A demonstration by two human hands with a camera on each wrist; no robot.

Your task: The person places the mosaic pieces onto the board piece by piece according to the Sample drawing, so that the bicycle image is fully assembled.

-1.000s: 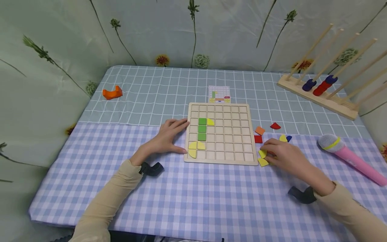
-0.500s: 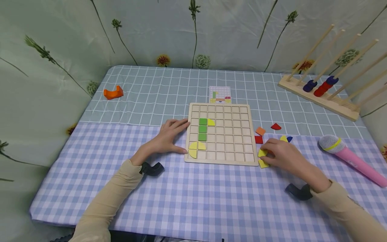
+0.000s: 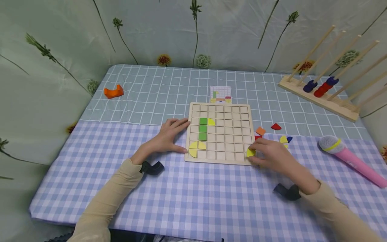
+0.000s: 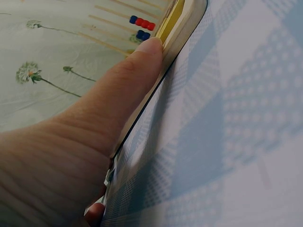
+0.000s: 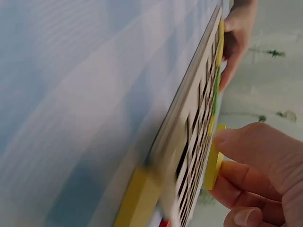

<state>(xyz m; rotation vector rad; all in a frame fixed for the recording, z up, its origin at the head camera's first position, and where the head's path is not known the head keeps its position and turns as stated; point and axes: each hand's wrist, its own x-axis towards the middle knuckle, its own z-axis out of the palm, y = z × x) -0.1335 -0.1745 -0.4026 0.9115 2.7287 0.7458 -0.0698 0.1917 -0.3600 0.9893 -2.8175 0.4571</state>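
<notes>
A square wooden grid board (image 3: 223, 134) lies on the table, with three green squares (image 3: 203, 128) and several yellow quarter-circle tiles (image 3: 192, 153) set in its left cells. My left hand (image 3: 166, 136) rests at the board's left edge, fingers spread; in the left wrist view the thumb (image 4: 128, 71) touches the rim. Between thumb and fingers my right hand (image 3: 272, 154) pinches a yellow tile (image 5: 215, 163), held just over the board's lower right corner. Another yellow tile (image 5: 137, 196) lies beside the board in the right wrist view; in the head view the right hand hides it.
Right of the board lie an orange tile (image 3: 260, 131), a red fan-shaped tile (image 3: 276, 126), a yellow piece (image 3: 283, 139) and a blue piece (image 3: 289, 139). A pattern card (image 3: 220, 94) sits behind it. Farther out are a pink microphone (image 3: 353, 161), a peg rack (image 3: 317, 97) and an orange block (image 3: 114, 91).
My right hand has picked up the yellow tile from beside the board and carried it left over the lower right corner. The left hand stays at the board's edge.
</notes>
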